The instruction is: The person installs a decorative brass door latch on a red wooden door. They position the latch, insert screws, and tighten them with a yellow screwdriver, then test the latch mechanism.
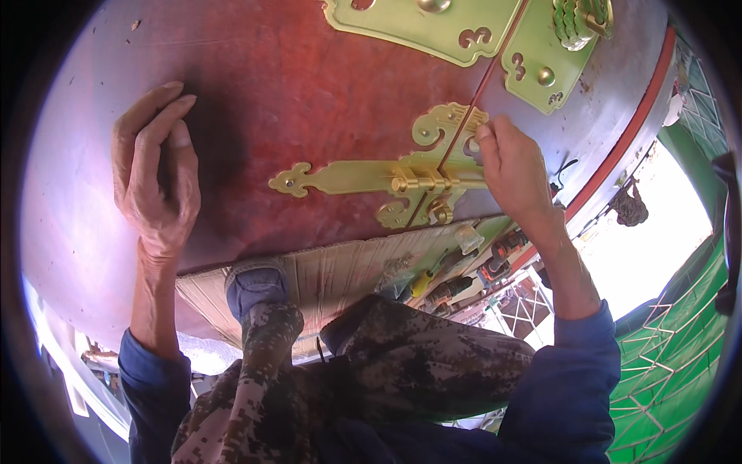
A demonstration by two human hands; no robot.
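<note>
A brass-coloured hasp latch [429, 179] with scalloped plates and a sliding bolt lies across the seam between two dark red wooden panels [255, 93]. At the right plate's upper edge, my right hand [516, 170] is closed, thumb and forefinger pinched together. Whatever sits between those fingertips, if anything, is too small or hidden to make out. My left hand [158, 166] hovers over or rests against the left panel, its fingers loosely bent and apart from the thumb. Nothing shows in it. Above the latch are larger brass plates [410, 23] with domed studs.
Cardboard [332, 267] lies under the panels, with my shoe [259, 288] on it. To its right are cordless drills [448, 291], a yellow-handled tool [422, 283] and clear plastic bags [396, 271]. Green sheeting behind white wire mesh [657, 371] stands at the right.
</note>
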